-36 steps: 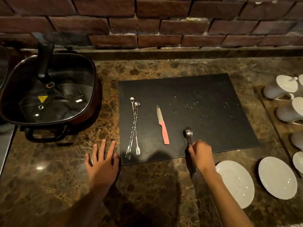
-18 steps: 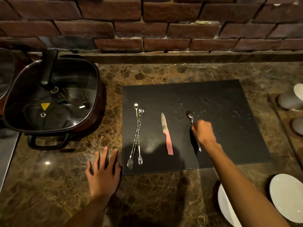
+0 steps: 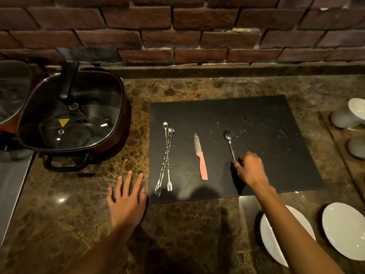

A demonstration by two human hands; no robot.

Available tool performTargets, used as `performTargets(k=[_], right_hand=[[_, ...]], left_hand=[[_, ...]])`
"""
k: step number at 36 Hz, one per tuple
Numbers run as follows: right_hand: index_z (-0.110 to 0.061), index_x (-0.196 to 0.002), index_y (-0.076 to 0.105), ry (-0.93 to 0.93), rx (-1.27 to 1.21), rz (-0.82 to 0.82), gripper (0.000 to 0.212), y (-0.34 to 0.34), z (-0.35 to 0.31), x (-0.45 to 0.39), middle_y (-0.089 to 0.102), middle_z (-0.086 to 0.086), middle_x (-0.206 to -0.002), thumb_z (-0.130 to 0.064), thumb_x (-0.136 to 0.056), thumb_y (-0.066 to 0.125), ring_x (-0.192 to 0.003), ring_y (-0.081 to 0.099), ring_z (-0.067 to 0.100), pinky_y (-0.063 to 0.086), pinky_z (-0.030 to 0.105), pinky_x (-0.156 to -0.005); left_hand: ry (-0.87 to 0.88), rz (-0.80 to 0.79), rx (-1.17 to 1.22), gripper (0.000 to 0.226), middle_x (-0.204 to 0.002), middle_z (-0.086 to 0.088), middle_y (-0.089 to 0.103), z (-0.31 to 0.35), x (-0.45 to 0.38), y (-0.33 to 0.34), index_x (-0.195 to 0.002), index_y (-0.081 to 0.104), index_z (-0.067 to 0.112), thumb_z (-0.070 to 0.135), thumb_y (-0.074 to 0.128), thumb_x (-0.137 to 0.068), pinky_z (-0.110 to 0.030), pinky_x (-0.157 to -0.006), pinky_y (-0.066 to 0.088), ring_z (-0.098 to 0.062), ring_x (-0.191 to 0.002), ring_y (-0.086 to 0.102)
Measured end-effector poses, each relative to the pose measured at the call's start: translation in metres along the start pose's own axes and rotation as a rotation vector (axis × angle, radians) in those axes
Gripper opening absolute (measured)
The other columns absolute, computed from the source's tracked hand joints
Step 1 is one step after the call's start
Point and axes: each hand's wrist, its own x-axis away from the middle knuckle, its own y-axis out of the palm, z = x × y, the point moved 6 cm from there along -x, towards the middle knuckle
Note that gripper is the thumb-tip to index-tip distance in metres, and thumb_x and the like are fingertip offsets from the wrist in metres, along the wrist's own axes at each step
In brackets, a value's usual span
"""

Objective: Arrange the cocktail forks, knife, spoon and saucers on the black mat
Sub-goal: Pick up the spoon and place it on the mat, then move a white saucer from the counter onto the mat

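On the black mat (image 3: 256, 123) lie three cocktail forks (image 3: 165, 161) in a crossed bundle, though the overlap makes that count uncertain — plus one knife (image 3: 201, 156) with a pink handle and one spoon (image 3: 229, 142). Two white saucers (image 3: 344, 230) sit on the desk (image 3: 187, 234). One lidded pan (image 3: 73, 115) stands there too. Two hands are in view — left hand (image 3: 127, 202), right hand (image 3: 249, 168).
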Motion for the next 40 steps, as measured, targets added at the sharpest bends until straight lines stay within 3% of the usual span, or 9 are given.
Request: performTargets(k=[10, 14, 17, 22, 26, 31, 34, 38, 40], right_hand=[[-0.016, -0.082, 0.052, -0.008, -0.093, 0.005, 0.02, -0.003, 0.024, 0.067, 0.057, 0.007, -0.088, -0.029, -0.09, 0.065, -0.084, 0.058, 0.028, 0.039, 0.03, -0.073], [-0.014, -0.087, 0.057, 0.02, -0.142, -0.038, 0.018, -0.006, 0.039, 0.092, 0.062, 0.009, -0.091, -0.029, -0.092, 0.063, -0.078, 0.058, 0.021, 0.047, 0.033, -0.073], [-0.014, -0.09, 0.058, 0.03, -0.161, -0.038, 0.016, -0.011, 0.052, 0.107, 0.064, 0.008, -0.09, -0.029, -0.092, 0.063, -0.073, 0.056, 0.016, 0.044, 0.03, -0.071], [-0.007, -0.099, 0.062, 0.035, -0.204, 0.008, 0.02, -0.028, 0.08, 0.124, 0.063, 0.006, -0.09, -0.025, -0.091, 0.066, -0.081, 0.058, 0.022, 0.044, 0.031, -0.076], [-0.01, -0.093, 0.059, 0.047, -0.185, 0.006, 0.014, -0.037, 0.108, 0.128, 0.066, 0.01, -0.092, -0.023, -0.09, 0.065, -0.084, 0.061, 0.028, 0.046, 0.034, -0.077], [-0.017, -0.102, 0.06, 0.073, -0.172, -0.025, 0.022, -0.046, 0.146, 0.122, 0.061, 0.002, -0.091, -0.032, -0.089, 0.068, -0.086, 0.062, 0.022, 0.053, 0.039, -0.085], [-0.02, -0.101, 0.059, 0.085, -0.186, -0.058, 0.019, -0.047, 0.17, 0.111, 0.064, 0.003, -0.095, -0.031, -0.089, 0.068, -0.085, 0.063, 0.022, 0.054, 0.036, -0.086], [-0.021, -0.094, 0.059, 0.011, -0.1, -0.1, 0.01, -0.045, 0.194, 0.093, 0.07, 0.006, -0.098, -0.026, -0.09, 0.066, -0.075, 0.06, 0.016, 0.05, 0.027, -0.078], [-0.024, -0.097, 0.06, -0.032, -0.043, -0.158, 0.008, -0.041, 0.202, 0.086, 0.069, 0.003, -0.101, -0.027, -0.092, 0.064, -0.079, 0.062, 0.017, 0.052, 0.027, -0.081]], left_hand=[[0.024, -0.046, 0.057, 0.057, -0.168, 0.01, 0.023, -0.004, 0.0, -0.001, -0.156, 0.02, 0.05, 0.056, 0.02, -0.1, -0.052, -0.125, 0.01, -0.018, -0.157, 0.016], [0.008, -0.109, 0.071, 0.065, -0.17, 0.009, 0.015, -0.006, 0.028, -0.007, -0.158, 0.022, 0.043, 0.059, 0.013, -0.095, -0.049, -0.126, 0.008, -0.017, -0.158, 0.01], [-0.01, -0.133, 0.076, 0.067, -0.171, 0.008, 0.011, -0.003, 0.057, -0.006, -0.159, 0.019, 0.043, 0.06, 0.01, -0.094, -0.047, -0.127, 0.005, -0.017, -0.159, 0.005], [-0.078, -0.141, 0.099, 0.063, -0.167, 0.002, 0.028, 0.017, 0.105, -0.004, -0.154, 0.031, 0.046, 0.06, 0.02, -0.094, -0.05, -0.123, 0.016, -0.022, -0.157, 0.016], [-0.064, -0.146, 0.083, 0.059, -0.157, -0.002, 0.047, 0.056, 0.132, 0.003, -0.147, 0.047, 0.043, 0.058, 0.029, -0.093, -0.053, -0.117, 0.024, -0.029, -0.149, 0.032], [0.062, -0.2, 0.019, 0.056, -0.149, -0.002, 0.057, 0.122, 0.147, 0.011, -0.138, 0.06, 0.041, 0.056, 0.028, -0.095, -0.056, -0.111, 0.037, -0.033, -0.142, 0.047], [0.158, -0.209, -0.016, 0.059, -0.144, -0.002, 0.062, 0.168, 0.152, 0.01, -0.136, 0.063, 0.039, 0.057, 0.018, -0.101, -0.053, -0.105, 0.044, -0.033, -0.135, 0.055], [0.235, -0.225, -0.021, 0.052, -0.142, -0.001, 0.064, 0.229, 0.154, 0.01, -0.135, 0.063, 0.039, 0.052, 0.033, -0.095, -0.053, -0.104, 0.049, -0.029, -0.131, 0.06], [0.262, -0.227, -0.024, 0.051, -0.144, -0.001, 0.062, 0.254, 0.154, 0.013, -0.136, 0.062, 0.04, 0.052, 0.034, -0.095, -0.055, -0.105, 0.048, -0.03, -0.134, 0.058]])
